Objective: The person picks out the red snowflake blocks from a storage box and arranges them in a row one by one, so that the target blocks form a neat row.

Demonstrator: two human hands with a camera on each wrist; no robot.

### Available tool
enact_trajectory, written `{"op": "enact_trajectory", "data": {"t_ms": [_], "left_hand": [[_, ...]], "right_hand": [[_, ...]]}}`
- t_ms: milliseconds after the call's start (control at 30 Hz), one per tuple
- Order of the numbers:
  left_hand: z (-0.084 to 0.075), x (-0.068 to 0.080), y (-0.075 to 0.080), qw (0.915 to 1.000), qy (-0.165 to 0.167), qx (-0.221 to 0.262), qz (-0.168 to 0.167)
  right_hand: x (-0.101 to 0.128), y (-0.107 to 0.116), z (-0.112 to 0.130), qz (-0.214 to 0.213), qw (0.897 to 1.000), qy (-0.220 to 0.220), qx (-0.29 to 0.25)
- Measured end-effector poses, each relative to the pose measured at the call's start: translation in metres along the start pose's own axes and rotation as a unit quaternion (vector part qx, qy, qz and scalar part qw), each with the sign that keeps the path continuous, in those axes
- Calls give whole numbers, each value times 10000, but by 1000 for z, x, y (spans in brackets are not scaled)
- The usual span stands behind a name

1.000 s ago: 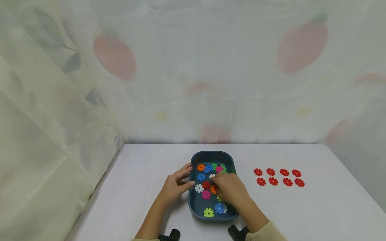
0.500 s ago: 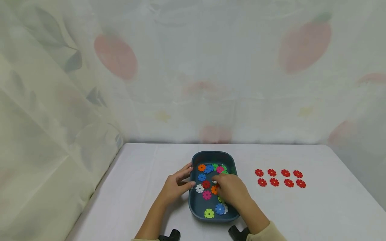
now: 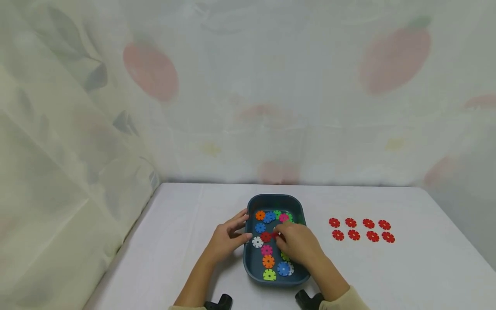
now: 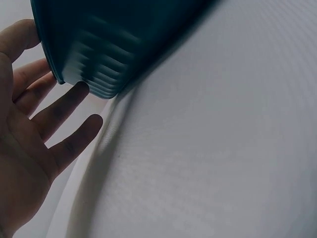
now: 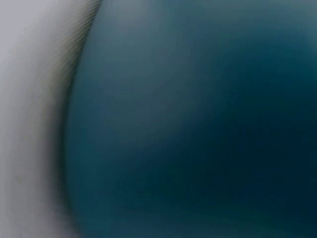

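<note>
My left hand holds the left side of a dark teal tray, thumb and fingertips at its rim. In the left wrist view, one finger of the left hand touches the tray's ribbed outer wall and the little finger is apart from it. Inside the tray my right hand pinches a red snowflake building disc, partly hidden by the fingers. Just left of it lies another red disc. A white disc, a pink disc and an orange disc lie nearby.
Several red discs lie in two rows on the white table, right of the tray. Further discs fill the tray, including a blue disc and a yellow-green disc. The right wrist view shows only a blurred teal wall.
The orange disc that was beside the right hand now lies lower left in the tray, above the yellow-green one. A red disc now shows between the right fingertips. The left hand stays put.
</note>
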State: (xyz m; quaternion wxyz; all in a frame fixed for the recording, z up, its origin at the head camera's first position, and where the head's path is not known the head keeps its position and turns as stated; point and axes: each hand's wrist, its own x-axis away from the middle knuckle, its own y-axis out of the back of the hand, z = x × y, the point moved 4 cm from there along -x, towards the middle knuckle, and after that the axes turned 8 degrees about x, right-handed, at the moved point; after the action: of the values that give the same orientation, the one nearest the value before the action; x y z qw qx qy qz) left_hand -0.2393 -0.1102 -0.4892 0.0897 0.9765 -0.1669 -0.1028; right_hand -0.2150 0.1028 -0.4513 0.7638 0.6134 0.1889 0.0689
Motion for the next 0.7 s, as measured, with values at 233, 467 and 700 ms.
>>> {"op": "enact_trajectory", "data": {"t_ms": [233, 467, 700], "left_hand": [[-1, 0, 0, 9999, -133, -55, 81], [0, 0, 0, 9999, -42, -53, 82], [0, -1, 0, 9999, 82, -63, -37]], "right_hand": [[3, 3, -5, -235, 9952, -234, -924], [5, 8, -6, -658, 9902, -158, -1225], [5, 10, -10, -994, 9763, -56, -1924]]}}
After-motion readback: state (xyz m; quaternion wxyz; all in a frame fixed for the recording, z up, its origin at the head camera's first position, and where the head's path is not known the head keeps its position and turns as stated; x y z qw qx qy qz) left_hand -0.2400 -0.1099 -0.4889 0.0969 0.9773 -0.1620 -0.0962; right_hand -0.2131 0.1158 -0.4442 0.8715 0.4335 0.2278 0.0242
